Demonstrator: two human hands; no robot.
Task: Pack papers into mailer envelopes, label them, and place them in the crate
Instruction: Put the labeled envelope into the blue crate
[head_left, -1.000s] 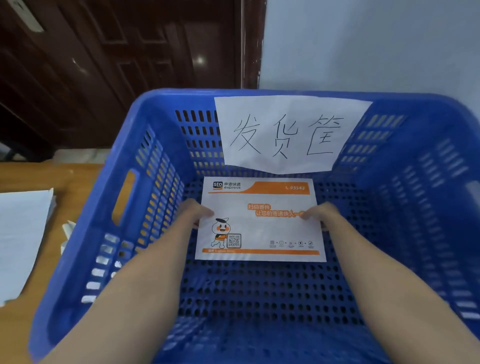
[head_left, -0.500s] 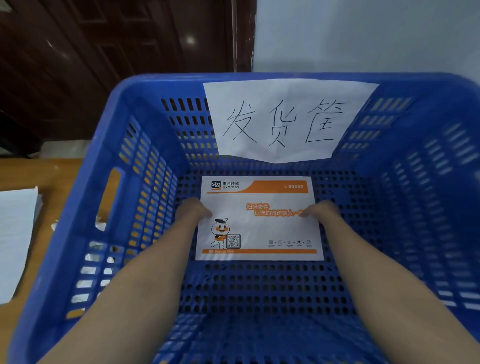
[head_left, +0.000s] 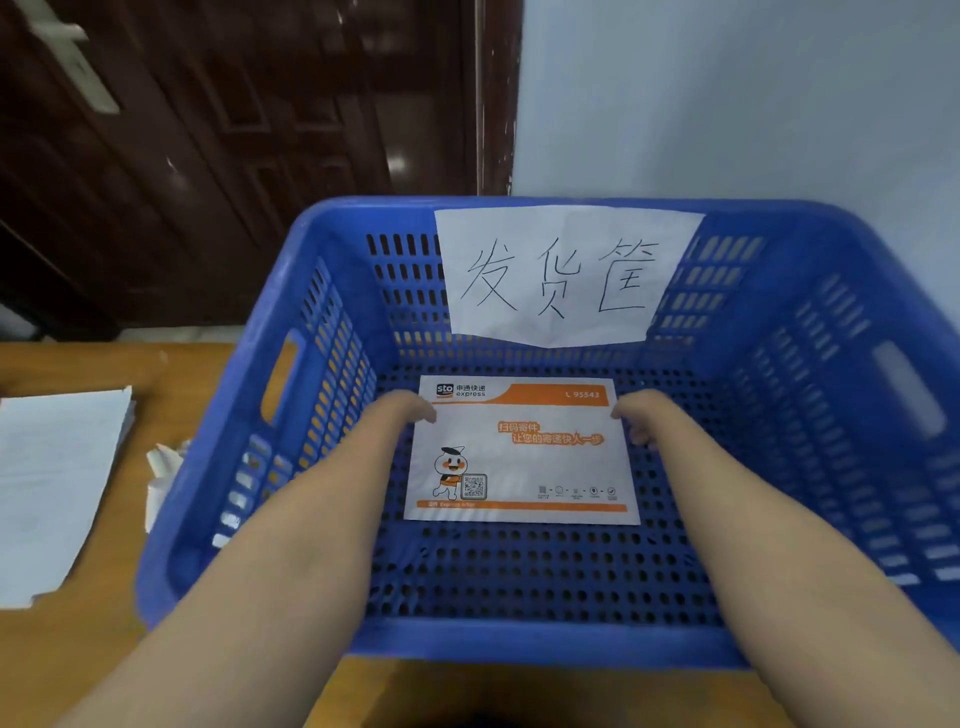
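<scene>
Item: one STO Express mailer envelope (head_left: 522, 457), white with orange bands, a cartoon courier and a QR code on its face, lay flat and face up on the perforated floor of the blue plastic crate (head_left: 519, 642), nearer the far wall than the near one. The left hand (head_left: 408, 413) held the envelope's left edge toward the far corner, its fingers curled over that edge; the right hand (head_left: 636, 418) was at the right edge opposite, fingers bent downward beside it, though whether they pinched the envelope or merely touched it could not be told. Step in hand, by judgement: setting the envelope down in the crate. To do it well, both hands should let go evenly so that the envelope stays square and flat, then rise straight up between the walls without dragging a corner. Room: bare crate floor showed on every side of the envelope, widest toward the near wall, so further envelopes could lie beside it or on top. Edges: the crate's slotted walls stood high around both forearms, with a handle opening in each side wall; a handwritten paper sign (head_left: 563, 275) hung over the far wall's inner face, its lower edge just above the envelope's far edge and liable to be brushed. Outside, left of the crate, the wooden desk (head_left: 67, 660) carried a stack of white papers (head_left: 54, 488) and a crumpled white scrap (head_left: 166, 467) close by the crate's left wall. A dark wooden door (head_left: 234, 156) stood beyond.
</scene>
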